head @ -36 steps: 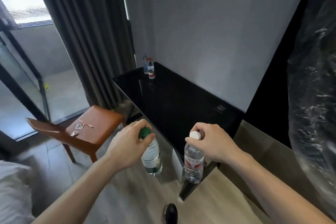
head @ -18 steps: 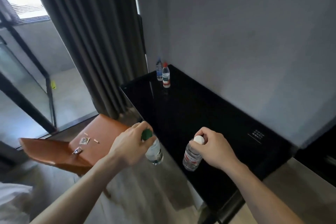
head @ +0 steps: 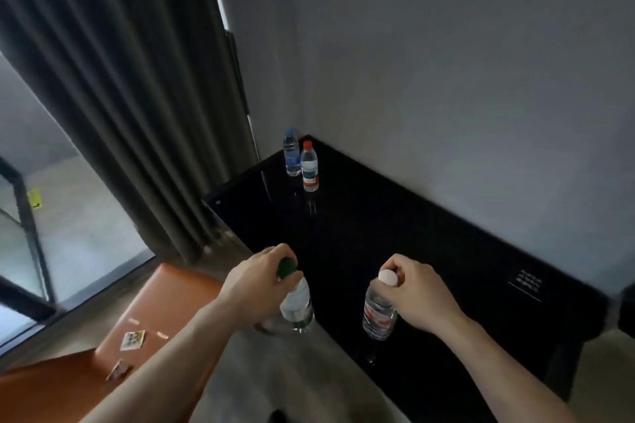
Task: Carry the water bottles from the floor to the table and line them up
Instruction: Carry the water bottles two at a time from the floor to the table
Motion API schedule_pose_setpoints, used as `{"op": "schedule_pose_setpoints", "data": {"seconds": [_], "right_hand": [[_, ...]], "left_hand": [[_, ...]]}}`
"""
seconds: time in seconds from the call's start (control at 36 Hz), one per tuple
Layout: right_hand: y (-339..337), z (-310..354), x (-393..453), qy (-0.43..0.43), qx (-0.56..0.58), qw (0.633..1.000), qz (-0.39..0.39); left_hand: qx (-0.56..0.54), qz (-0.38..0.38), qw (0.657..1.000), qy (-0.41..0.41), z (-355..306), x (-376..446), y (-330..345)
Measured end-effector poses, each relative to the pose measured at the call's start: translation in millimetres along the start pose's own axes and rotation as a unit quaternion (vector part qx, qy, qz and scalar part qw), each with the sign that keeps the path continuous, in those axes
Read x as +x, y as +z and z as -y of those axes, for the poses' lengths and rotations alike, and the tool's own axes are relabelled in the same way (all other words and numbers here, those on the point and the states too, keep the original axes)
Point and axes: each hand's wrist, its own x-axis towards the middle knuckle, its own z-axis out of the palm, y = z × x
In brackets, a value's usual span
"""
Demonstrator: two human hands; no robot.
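At lower centre of the frame the left hand grips the green-capped bottle by its neck, and the right hand pinches the white-capped bottle the same way above the black table. Two more bottles stand at the table's far corner, upper centre. Both carried bottles look full, so fairly heavy and slick (thin plastic dents easily); the rigid neck below the cap seems the safest hold.

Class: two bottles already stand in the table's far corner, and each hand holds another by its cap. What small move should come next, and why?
Probably carry the white-capped bottle in the right hand forward towards the red-capped bottle and blue-capped bottle, since it already hangs over the black table and would extend their line.
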Motion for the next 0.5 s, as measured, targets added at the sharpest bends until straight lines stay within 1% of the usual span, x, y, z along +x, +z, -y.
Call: {"op": "schedule_pose_setpoints", "data": {"seconds": [0.22, 0.5], "right_hand": [[29, 32, 39, 0.078, 0.023, 0.996, -0.035], [33, 38, 78, 0.126, 0.043, 0.991, -0.028]], "left_hand": [[0.017, 0.075, 0.994, 0.08, 54, 78, -14], [0.062, 0.131, 0.981, 0.132, 70, 165, -11]]}}
